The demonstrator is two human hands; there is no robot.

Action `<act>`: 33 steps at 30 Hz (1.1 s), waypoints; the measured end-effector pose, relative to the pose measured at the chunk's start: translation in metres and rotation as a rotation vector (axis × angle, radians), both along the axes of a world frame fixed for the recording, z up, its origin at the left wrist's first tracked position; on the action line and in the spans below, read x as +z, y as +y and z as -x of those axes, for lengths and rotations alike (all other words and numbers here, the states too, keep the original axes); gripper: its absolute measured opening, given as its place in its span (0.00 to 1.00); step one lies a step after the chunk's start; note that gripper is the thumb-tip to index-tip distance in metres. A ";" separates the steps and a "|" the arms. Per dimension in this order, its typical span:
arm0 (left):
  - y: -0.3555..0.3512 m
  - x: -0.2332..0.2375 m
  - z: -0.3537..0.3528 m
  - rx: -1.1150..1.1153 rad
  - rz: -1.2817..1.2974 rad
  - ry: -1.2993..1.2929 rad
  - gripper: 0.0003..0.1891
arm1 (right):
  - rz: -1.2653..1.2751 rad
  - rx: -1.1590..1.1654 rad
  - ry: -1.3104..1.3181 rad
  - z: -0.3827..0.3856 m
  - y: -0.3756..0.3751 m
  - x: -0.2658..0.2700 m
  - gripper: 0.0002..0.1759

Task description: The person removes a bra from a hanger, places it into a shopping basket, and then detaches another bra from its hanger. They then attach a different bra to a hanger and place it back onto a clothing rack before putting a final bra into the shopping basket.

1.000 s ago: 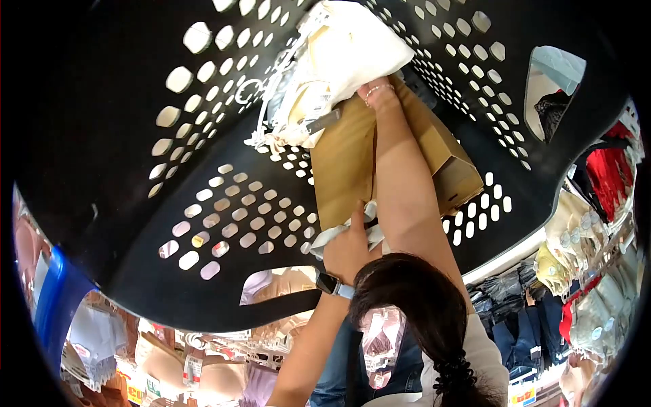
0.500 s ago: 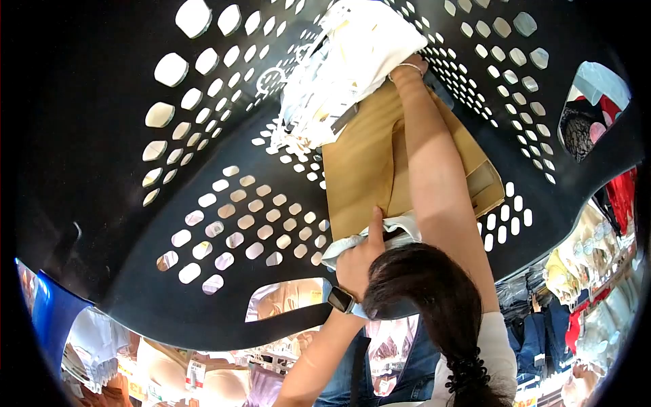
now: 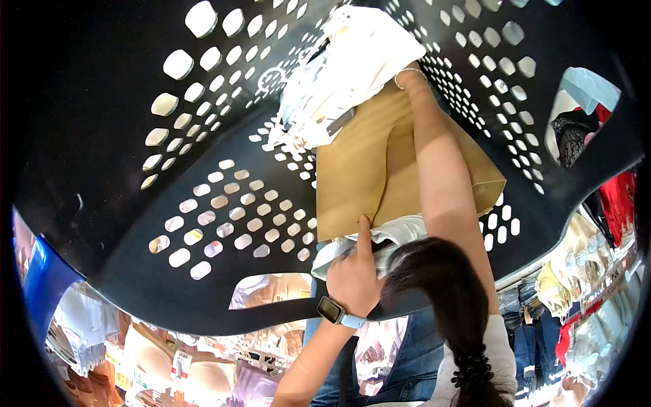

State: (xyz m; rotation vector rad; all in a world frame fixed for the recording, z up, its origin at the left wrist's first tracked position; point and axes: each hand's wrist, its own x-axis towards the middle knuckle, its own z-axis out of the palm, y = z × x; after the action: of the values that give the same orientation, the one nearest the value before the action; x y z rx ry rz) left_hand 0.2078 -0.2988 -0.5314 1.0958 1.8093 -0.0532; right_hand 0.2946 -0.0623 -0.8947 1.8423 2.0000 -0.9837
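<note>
1. Brown paper bag [image 3: 352,176]: lies inside the black perforated basket [image 3: 129,251], right of centre, long axis running near to far.
2. Left hand [image 3: 354,281]: at the bag's near edge, index finger extended onto the paper, beside pale cloth [image 3: 329,256]; I cannot tell whether its other fingers pinch anything.
3. Right hand [image 3: 411,70]: at the far end, fingers hidden by white garments [image 3: 369,47]; state cannot be told.
4. Governing relation: the bag stretches away from the left hand, the right forearm [image 3: 444,163] above its right part.
</note>
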 end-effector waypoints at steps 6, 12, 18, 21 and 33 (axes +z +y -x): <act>0.020 0.024 -0.004 -0.056 0.081 0.025 0.37 | 0.022 0.063 -0.019 0.000 -0.004 0.030 0.38; 0.014 0.053 -0.006 -0.163 0.241 0.103 0.37 | 0.093 0.271 -0.010 -0.005 -0.016 0.085 0.39; -0.032 0.094 0.017 0.398 0.148 -0.450 0.18 | 0.115 0.560 -0.221 0.005 -0.024 0.229 0.19; 0.000 0.155 0.032 0.770 0.373 -0.721 0.12 | -0.058 0.837 -0.243 0.002 -0.047 0.289 0.08; -0.032 0.321 0.060 0.834 0.107 -1.114 0.28 | -0.305 0.527 -0.378 -0.115 -0.070 0.632 0.09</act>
State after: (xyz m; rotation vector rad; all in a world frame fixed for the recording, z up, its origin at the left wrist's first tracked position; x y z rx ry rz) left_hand 0.1474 -0.3312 -0.2106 0.1005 1.0586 0.7896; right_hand 0.4092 -0.1326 -0.2627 1.3605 2.2840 -0.1779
